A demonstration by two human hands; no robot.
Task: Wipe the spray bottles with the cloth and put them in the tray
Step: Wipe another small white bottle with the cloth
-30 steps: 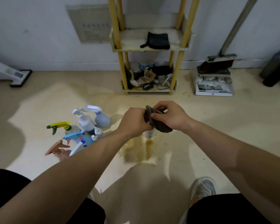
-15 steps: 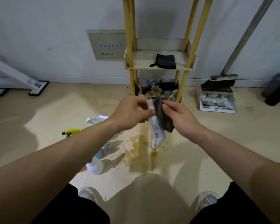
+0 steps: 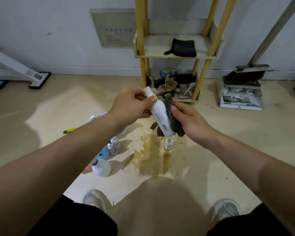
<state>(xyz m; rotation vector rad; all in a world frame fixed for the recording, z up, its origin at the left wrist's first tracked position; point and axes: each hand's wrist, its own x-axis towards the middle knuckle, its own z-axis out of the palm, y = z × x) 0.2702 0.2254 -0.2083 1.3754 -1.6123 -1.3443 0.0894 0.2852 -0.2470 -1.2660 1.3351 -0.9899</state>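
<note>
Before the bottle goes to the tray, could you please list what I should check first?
1. Left hand grips white bottle near its cap: ok.
2. Right hand presses cloth against bottle: ok.
3. Bottle wiped all round: cannot tell.
4. Tray spotted: cannot tell.
5. Floor below dry: not ok, brown puddle, small bottle standing at its edge.

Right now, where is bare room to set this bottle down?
Bare floor lies right of the brown stain, before the dustpan. The shelf has room left of the black cloth. Crowded: the spray bottles under the left forearm, the bottom tier.
</note>
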